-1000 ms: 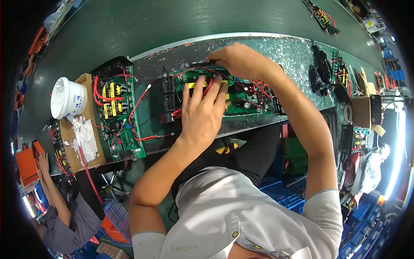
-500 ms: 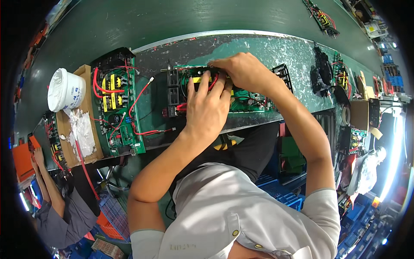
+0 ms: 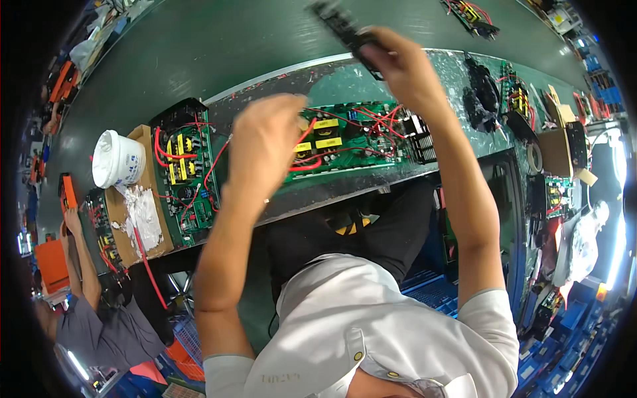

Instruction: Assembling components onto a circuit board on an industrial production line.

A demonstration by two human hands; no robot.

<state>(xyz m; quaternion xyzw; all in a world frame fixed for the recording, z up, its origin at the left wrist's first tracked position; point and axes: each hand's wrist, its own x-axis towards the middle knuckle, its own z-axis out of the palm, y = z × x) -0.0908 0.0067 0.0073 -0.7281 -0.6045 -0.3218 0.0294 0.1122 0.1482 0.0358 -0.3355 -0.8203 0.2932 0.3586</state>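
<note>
A green circuit board [image 3: 371, 151] lies in front of me, with yellow-wrapped transformers, red wires and a black slotted end piece [image 3: 419, 139] at its right end. My right hand [image 3: 398, 63] grips a long, narrow black panel [image 3: 337, 25], raised above the far side of the bench; motion blurs its details. Over the board's left end hovers my left hand [image 3: 269, 136], smeared by motion, so whether its fingers hold anything is unclear. It hides that end of the board.
Another circuit board [image 3: 182, 166] lies to the left, beside a cardboard tray [image 3: 151, 199] bearing a white tub [image 3: 119, 159] and smeared white paste [image 3: 142, 215]. Crumpled black material [image 3: 481, 96] sits at the right. A co-worker's hands [image 3: 71, 222] are at the far left.
My right hand has left the board and swung up and away with the black panel. The left hand has moved left and lifted, uncovering the board's middle.
</note>
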